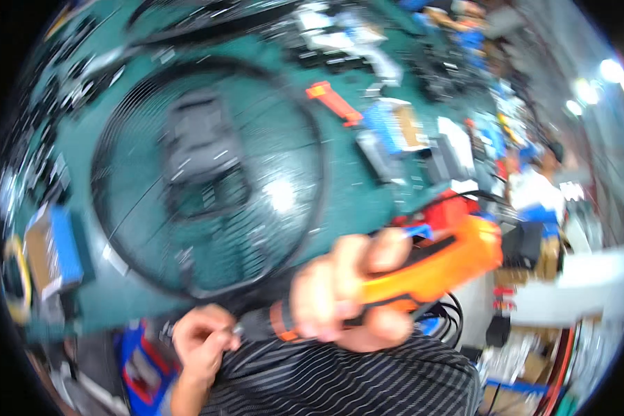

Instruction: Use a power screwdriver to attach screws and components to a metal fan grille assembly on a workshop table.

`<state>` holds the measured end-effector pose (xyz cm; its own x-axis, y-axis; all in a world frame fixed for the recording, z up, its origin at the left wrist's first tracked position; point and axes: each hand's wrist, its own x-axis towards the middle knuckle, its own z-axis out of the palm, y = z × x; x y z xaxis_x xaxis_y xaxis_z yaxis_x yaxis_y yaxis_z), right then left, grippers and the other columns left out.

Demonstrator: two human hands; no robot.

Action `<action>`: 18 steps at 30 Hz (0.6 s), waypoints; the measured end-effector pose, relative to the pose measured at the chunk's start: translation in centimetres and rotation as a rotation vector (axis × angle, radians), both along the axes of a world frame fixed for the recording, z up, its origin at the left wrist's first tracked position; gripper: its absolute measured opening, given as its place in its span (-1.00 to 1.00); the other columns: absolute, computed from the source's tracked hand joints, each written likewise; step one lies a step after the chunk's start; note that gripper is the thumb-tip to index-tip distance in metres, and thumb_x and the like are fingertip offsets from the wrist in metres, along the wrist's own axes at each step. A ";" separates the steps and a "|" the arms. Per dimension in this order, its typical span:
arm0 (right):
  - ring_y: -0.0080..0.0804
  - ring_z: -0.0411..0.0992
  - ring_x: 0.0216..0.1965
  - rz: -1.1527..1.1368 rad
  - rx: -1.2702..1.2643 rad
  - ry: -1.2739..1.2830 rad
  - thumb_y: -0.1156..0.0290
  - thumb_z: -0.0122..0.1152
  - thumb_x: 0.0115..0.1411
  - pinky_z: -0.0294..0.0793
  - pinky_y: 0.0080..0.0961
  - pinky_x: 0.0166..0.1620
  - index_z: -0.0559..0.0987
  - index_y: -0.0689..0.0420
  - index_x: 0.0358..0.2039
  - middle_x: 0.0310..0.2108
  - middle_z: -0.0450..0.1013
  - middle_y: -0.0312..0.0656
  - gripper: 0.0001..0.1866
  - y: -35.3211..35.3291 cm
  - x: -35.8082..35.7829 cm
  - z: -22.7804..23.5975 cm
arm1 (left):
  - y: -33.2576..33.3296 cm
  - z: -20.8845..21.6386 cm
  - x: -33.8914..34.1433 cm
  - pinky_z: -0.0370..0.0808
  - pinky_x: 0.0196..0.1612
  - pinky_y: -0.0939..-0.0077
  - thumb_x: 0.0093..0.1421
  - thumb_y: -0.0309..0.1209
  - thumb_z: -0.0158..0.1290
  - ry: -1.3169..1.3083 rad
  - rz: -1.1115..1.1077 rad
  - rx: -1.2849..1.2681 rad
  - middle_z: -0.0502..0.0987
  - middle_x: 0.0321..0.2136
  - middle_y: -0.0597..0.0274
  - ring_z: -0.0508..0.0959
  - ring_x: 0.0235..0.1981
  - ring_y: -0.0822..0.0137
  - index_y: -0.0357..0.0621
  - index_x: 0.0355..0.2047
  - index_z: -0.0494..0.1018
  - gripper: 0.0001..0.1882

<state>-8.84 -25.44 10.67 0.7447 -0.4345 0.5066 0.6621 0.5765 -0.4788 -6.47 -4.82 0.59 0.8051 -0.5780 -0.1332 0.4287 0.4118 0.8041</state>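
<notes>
My right hand point(343, 288) is wrapped around an orange and black power screwdriver point(444, 267), held level in front of my striped shirt at the bench's near edge. Its black nose points left. At that tip is my left hand point(204, 340), thumb and fingers pinched together around something small and shiny that blur keeps me from naming. Just beyond both hands, a large thin black ring point(317, 149) lies on the green bench top point(274, 156). Inside the ring is a dark grey moulded part point(201, 135) with a black loop-shaped frame at its near end.
An orange-red tool point(334, 104) lies right of the ring, near a blue box point(388, 128). At the left edge are another blue box point(62, 246) and a yellow tape roll point(17, 277). Black parts crowd the far left. Other people are at the right.
</notes>
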 end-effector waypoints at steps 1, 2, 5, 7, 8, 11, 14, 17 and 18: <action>-0.34 0.39 -0.54 0.007 0.063 0.012 0.46 0.15 0.23 0.45 -0.36 -0.47 0.25 0.21 0.12 -0.33 0.33 -0.09 -0.52 0.3 -0.3 0.0 | -0.3 -0.1 0.0 0.46 -0.63 0.57 0.16 -0.42 0.22 0.002 0.019 0.038 0.47 -0.51 0.03 0.49 -0.62 0.37 -0.28 -0.39 0.42 -0.79; -0.34 0.39 -0.53 0.020 0.028 0.014 0.50 0.14 0.19 0.43 -0.39 -0.45 0.25 0.22 0.12 -0.34 0.34 -0.08 -0.51 -0.1 -0.3 0.0 | -0.4 -0.2 0.0 0.46 -0.64 0.61 0.19 -0.40 0.21 0.001 0.046 0.026 0.45 -0.50 0.06 0.48 -0.64 0.40 -0.27 -0.39 0.42 -0.78; -0.34 0.38 -0.51 0.042 0.095 0.065 0.54 0.16 0.15 0.40 -0.41 -0.43 0.29 0.16 0.11 -0.36 0.34 -0.09 -0.50 -0.4 -0.7 0.5 | -0.6 -1.1 0.1 0.26 -0.61 0.71 0.23 -0.30 0.23 -0.065 0.054 -0.016 0.42 -0.53 0.25 0.36 -0.66 0.53 -0.20 -0.38 0.34 -0.70; -0.39 0.38 -0.52 0.019 0.066 0.057 0.60 0.10 0.15 0.41 -0.47 -0.44 0.25 0.13 0.11 -0.39 0.32 -0.11 -0.50 -0.3 -0.5 0.7 | -0.4 -1.7 0.3 0.27 -0.61 0.71 0.23 -0.30 0.23 -0.078 0.032 -0.033 0.42 -0.54 0.25 0.37 -0.65 0.53 -0.21 -0.36 0.35 -0.70; -0.44 0.37 -0.52 0.026 0.049 0.077 0.66 0.05 0.16 0.41 -0.53 -0.45 0.21 0.09 0.10 -0.41 0.30 -0.13 -0.50 -0.1 -0.3 0.7 | -0.1 -1.9 0.5 0.29 -0.61 0.71 0.23 -0.31 0.23 -0.064 0.034 -0.043 0.42 -0.54 0.24 0.38 -0.65 0.52 -0.21 -0.34 0.35 -0.71; -0.44 0.37 -0.52 0.026 0.035 0.046 0.65 0.05 0.16 0.41 -0.52 -0.45 0.20 0.08 0.10 -0.42 0.30 -0.13 -0.50 -0.3 -0.2 0.8 | 0.0 -1.5 0.7 0.32 -0.62 0.70 0.23 -0.30 0.23 -0.018 0.015 -0.005 0.43 -0.53 0.24 0.40 -0.64 0.52 -0.22 -0.32 0.37 -0.71; -0.43 0.37 -0.52 0.073 0.002 0.071 0.63 0.06 0.17 0.41 -0.50 -0.45 0.20 0.07 0.09 -0.41 0.31 -0.13 -0.51 -0.8 -0.5 0.6 | -0.4 -0.4 0.6 0.35 -0.62 0.69 0.23 -0.29 0.23 -0.081 -0.002 0.041 0.42 -0.54 0.23 0.42 -0.64 0.51 -0.22 -0.33 0.38 -0.71; -0.33 0.38 -0.55 0.024 -0.001 0.121 0.51 0.15 0.18 0.45 -0.36 -0.47 0.27 0.19 0.10 -0.36 0.36 -0.08 -0.52 -1.2 -0.8 -0.1 | -0.6 0.3 0.2 0.47 -0.52 0.60 0.22 -0.45 0.16 -0.039 -0.069 0.075 0.50 -0.46 0.03 0.49 -0.57 0.41 -0.31 -0.37 0.42 -0.83; -0.34 0.39 -0.56 0.023 -0.033 0.118 0.48 0.15 0.19 0.47 -0.35 -0.49 0.27 0.19 0.10 -0.35 0.36 -0.09 -0.53 -1.5 -0.8 -0.4 | -0.6 0.3 0.1 0.47 -0.47 0.58 0.22 -0.51 0.14 -0.042 -0.094 0.065 0.51 -0.44 0.02 0.51 -0.55 0.41 -0.33 -0.35 0.43 -0.87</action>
